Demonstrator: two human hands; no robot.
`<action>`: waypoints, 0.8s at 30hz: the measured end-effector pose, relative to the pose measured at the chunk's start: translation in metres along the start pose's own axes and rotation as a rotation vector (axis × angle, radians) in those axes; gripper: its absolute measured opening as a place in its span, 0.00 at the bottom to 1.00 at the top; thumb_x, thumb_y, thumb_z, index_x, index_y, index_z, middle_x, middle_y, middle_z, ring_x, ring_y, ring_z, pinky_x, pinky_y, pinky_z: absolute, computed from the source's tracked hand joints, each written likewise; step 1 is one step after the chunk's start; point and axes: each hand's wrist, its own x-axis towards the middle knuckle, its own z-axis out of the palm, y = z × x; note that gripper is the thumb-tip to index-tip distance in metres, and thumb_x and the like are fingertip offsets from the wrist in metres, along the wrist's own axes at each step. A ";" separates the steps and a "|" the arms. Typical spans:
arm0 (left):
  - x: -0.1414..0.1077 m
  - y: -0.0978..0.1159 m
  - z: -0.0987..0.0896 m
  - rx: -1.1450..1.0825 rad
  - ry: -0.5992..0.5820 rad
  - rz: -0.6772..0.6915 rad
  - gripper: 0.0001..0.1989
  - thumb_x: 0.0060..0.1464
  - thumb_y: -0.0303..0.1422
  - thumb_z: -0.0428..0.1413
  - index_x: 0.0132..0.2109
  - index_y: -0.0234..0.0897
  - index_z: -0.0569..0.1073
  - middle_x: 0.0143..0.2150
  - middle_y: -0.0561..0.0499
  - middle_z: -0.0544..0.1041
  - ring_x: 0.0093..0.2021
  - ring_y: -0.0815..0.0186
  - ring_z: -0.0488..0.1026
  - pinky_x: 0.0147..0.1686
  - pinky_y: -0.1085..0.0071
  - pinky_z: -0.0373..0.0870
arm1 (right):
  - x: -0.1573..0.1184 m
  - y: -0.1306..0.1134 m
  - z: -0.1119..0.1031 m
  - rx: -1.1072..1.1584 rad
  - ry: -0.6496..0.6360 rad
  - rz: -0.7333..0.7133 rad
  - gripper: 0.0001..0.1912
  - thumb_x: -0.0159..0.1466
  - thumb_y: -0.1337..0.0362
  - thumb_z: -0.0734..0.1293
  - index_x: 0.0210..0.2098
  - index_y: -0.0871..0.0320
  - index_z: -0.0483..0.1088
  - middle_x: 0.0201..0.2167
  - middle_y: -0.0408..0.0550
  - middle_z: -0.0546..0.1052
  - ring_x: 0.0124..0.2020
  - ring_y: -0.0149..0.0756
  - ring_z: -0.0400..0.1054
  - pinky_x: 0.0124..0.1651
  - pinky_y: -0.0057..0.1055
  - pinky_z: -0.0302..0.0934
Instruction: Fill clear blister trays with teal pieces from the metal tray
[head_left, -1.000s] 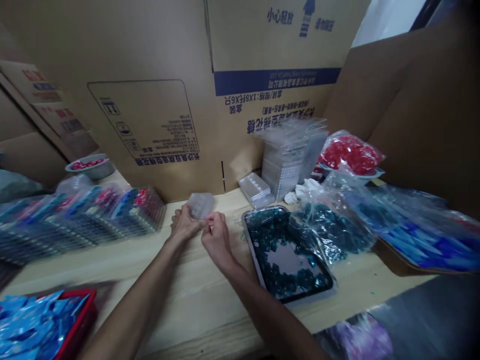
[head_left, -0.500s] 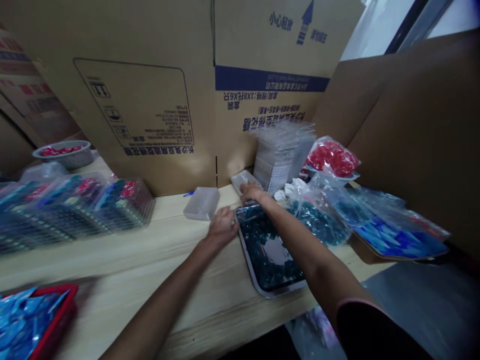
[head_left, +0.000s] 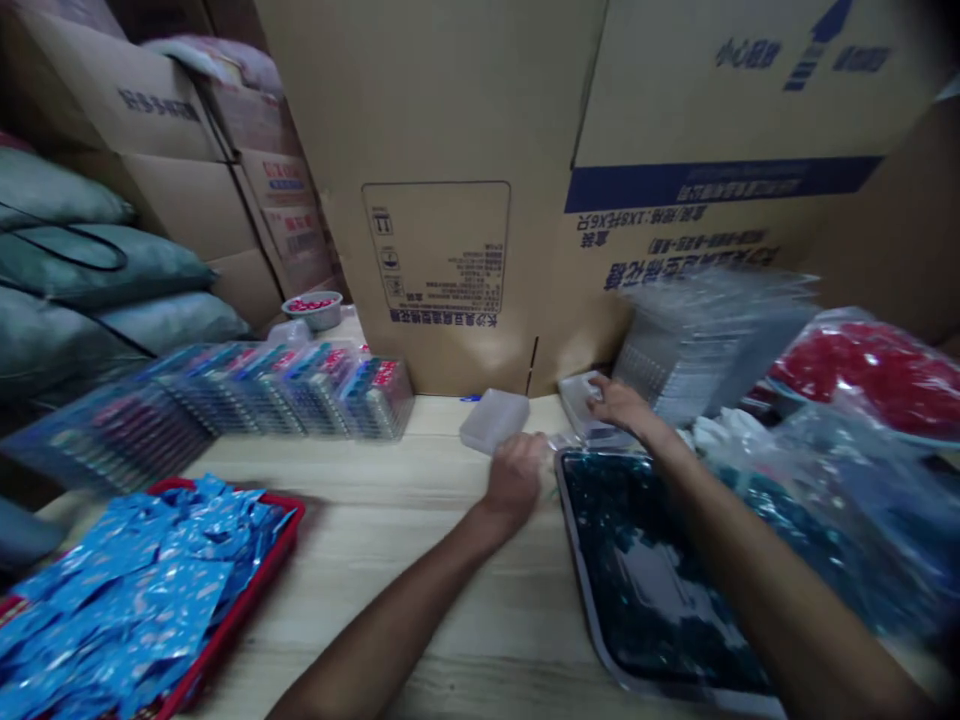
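Beside the dark tray of teal pieces [head_left: 592, 610], the left hand's [head_left: 514, 480] fingers curl together just short of a frosted plastic box [head_left: 495, 420], which lies aslant beyond them, up-left. Farther on, the right hand's [head_left: 619, 403] fingers touch a clear plastic case [head_left: 581, 405]; whether they grip it is unclear.

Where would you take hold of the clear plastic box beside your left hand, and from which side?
Probably pinch the clear plastic box across its narrower width, coming from above on the near side, where the left hand is. It lies flat on the wooden table, so the underside is unreachable, and its straight long edges suit the fingers.
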 end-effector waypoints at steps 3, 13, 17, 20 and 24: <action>-0.036 -0.030 -0.016 -0.412 0.205 -0.273 0.20 0.62 0.27 0.45 0.61 0.38 0.62 0.42 0.47 0.78 0.40 0.62 0.76 0.44 0.66 0.72 | -0.051 0.010 -0.017 -0.047 -0.101 -0.049 0.21 0.66 0.63 0.62 0.57 0.60 0.69 0.47 0.58 0.76 0.48 0.43 0.71 0.50 0.34 0.61; -0.178 -0.043 0.001 0.042 0.125 -0.096 0.18 0.61 0.31 0.50 0.57 0.37 0.72 0.63 0.37 0.67 0.62 0.49 0.65 0.56 0.50 0.67 | -0.230 0.028 0.010 -0.268 -0.366 -0.213 0.26 0.66 0.66 0.60 0.64 0.54 0.62 0.54 0.60 0.66 0.50 0.50 0.65 0.48 0.38 0.59; -0.192 -0.022 0.013 0.098 -0.025 0.053 0.17 0.65 0.33 0.48 0.57 0.36 0.72 0.64 0.39 0.68 0.63 0.51 0.64 0.56 0.52 0.67 | -0.227 0.037 0.018 -0.148 -0.327 -0.161 0.20 0.61 0.72 0.62 0.52 0.58 0.69 0.45 0.56 0.68 0.43 0.42 0.67 0.47 0.32 0.58; -0.200 -0.012 0.015 0.131 -0.022 0.027 0.16 0.65 0.32 0.49 0.55 0.36 0.74 0.63 0.38 0.69 0.62 0.49 0.65 0.54 0.50 0.68 | -0.225 0.048 0.016 -0.031 -0.277 -0.065 0.17 0.59 0.71 0.64 0.49 0.58 0.67 0.43 0.52 0.69 0.40 0.39 0.68 0.45 0.30 0.59; -0.212 -0.005 0.007 0.110 0.010 0.011 0.14 0.63 0.34 0.51 0.52 0.39 0.76 0.61 0.39 0.71 0.60 0.46 0.67 0.51 0.46 0.68 | -0.228 0.066 0.011 0.156 -0.262 0.041 0.09 0.62 0.72 0.61 0.41 0.58 0.68 0.36 0.48 0.74 0.37 0.36 0.69 0.43 0.29 0.60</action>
